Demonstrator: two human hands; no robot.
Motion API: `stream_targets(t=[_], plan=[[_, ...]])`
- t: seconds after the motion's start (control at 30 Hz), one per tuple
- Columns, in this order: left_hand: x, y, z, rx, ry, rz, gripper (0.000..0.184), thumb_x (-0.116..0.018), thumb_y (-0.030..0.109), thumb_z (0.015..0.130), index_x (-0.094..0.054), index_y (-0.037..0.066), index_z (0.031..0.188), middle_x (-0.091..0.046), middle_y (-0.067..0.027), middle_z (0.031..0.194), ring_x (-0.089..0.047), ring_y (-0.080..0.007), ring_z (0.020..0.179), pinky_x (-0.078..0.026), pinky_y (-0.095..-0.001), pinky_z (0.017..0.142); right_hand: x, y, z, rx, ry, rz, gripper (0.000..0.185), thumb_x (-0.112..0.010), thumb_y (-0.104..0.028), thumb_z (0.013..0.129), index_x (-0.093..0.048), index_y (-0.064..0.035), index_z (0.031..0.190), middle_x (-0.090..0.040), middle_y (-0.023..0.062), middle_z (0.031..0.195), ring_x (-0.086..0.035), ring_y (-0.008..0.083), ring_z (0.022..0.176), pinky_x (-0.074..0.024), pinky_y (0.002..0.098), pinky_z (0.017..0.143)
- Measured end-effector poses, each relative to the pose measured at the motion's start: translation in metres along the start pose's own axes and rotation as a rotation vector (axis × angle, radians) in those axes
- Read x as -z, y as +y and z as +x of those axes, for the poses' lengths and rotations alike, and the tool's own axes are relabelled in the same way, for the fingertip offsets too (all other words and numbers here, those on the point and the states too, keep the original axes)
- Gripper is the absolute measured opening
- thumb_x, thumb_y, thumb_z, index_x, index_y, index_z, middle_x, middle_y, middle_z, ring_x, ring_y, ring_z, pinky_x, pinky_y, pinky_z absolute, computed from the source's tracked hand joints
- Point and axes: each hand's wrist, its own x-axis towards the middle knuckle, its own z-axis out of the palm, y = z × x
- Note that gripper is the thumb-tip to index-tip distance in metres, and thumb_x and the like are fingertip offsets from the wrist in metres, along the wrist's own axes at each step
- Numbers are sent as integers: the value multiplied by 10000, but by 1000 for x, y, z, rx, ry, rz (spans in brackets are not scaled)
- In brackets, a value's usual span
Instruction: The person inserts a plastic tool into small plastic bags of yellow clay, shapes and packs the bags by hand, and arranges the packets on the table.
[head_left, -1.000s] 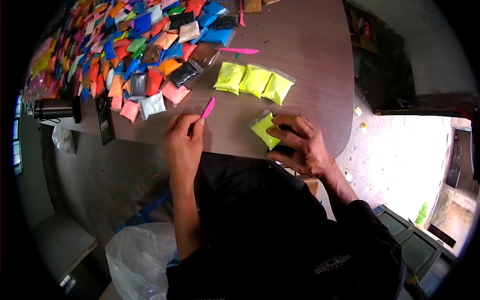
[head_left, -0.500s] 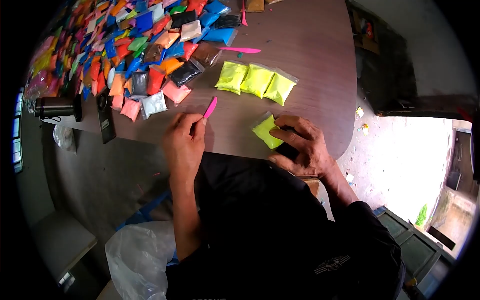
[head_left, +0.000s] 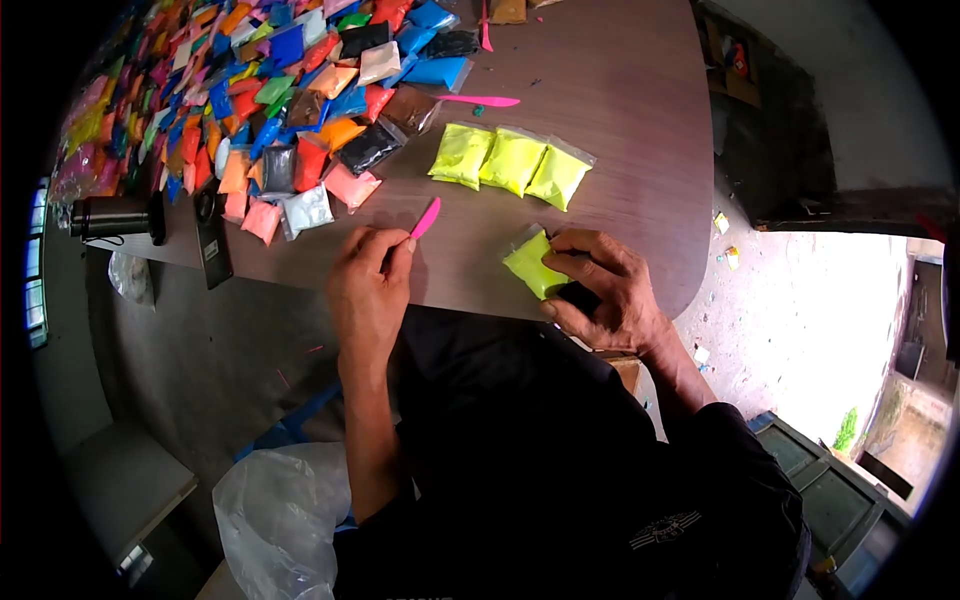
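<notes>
Between the thumb and fingers of my left hand [head_left: 375, 270] is a small pink plastic knife [head_left: 427, 217], its blade pointing up and to the right. My right hand [head_left: 610, 290] grips a neon yellow packet [head_left: 530, 262] at the table's near edge, fingers on its right side and thumb at its lower corner. Just beyond it, three more neon yellow packets [head_left: 512, 163] lie side by side, slightly overlapping.
A large heap of colourful packets [head_left: 290, 110] covers the table's left part. Two pink plastic knives [head_left: 485, 100] [head_left: 487, 30] lie near it. A dark cylindrical bottle [head_left: 115, 216] and a flat black object [head_left: 212, 240] sit at the left edge. A clear plastic bag [head_left: 285, 520] hangs below.
My right thumb has risen slightly to the packet's lower corner. The pink knife in my left hand has shifted slightly right and tilted further right.
</notes>
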Motion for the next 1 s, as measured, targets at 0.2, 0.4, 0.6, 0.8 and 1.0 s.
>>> stream_targets(t=[0.2, 0.4, 0.6, 0.8, 1.0], plan=[[-3, 8, -6, 4, -47, -3, 80, -759, 74, 946, -724, 34, 1006, -699, -144, 950, -695, -385, 829, -555, -449, 714, -3, 0, 3, 40, 73, -16, 401, -878, -176, 779, -762, -33, 1136, -695, 124, 1209, -720, 326, 1006, -602, 436, 858], [-6, 9, -9, -11, -29, 28, 83, -754, 75, 945, -729, 40, 1016, -703, -144, 964, -694, -399, 844, -560, -462, 729, -2, 0, 2, 44, 84, -23, 386, -866, -143, 780, -758, -32, 1133, -700, 128, 1212, -721, 334, 1003, -600, 435, 853], [-6, 13, -10, -20, -38, -26, 109, -762, 89, 943, -743, 48, 1042, -694, -129, 967, -699, -375, 863, -560, -453, 736, 0, -2, 1, -8, 37, 7, 372, -830, -87, 794, -752, -11, 1150, -691, 166, 1236, -718, 362, 1104, -598, 443, 933], [-8, 21, -25, -82, -64, 38, 98, -767, 96, 938, -735, 59, 1023, -693, -110, 964, -697, -364, 876, -562, -449, 761, 0, -2, 1, -9, 28, -7, 377, -821, -77, 790, -754, -4, 1154, -695, 170, 1237, -716, 361, 1111, -597, 440, 937], [-11, 29, -44, -134, -31, 144, 100, -774, 96, 933, -732, 65, 1018, -679, -92, 1025, -695, -338, 949, -582, -440, 809, 0, -4, 1, -21, 31, 4, 361, -809, -56, 794, -759, 9, 1145, -694, 172, 1239, -717, 362, 1115, -598, 441, 947]])
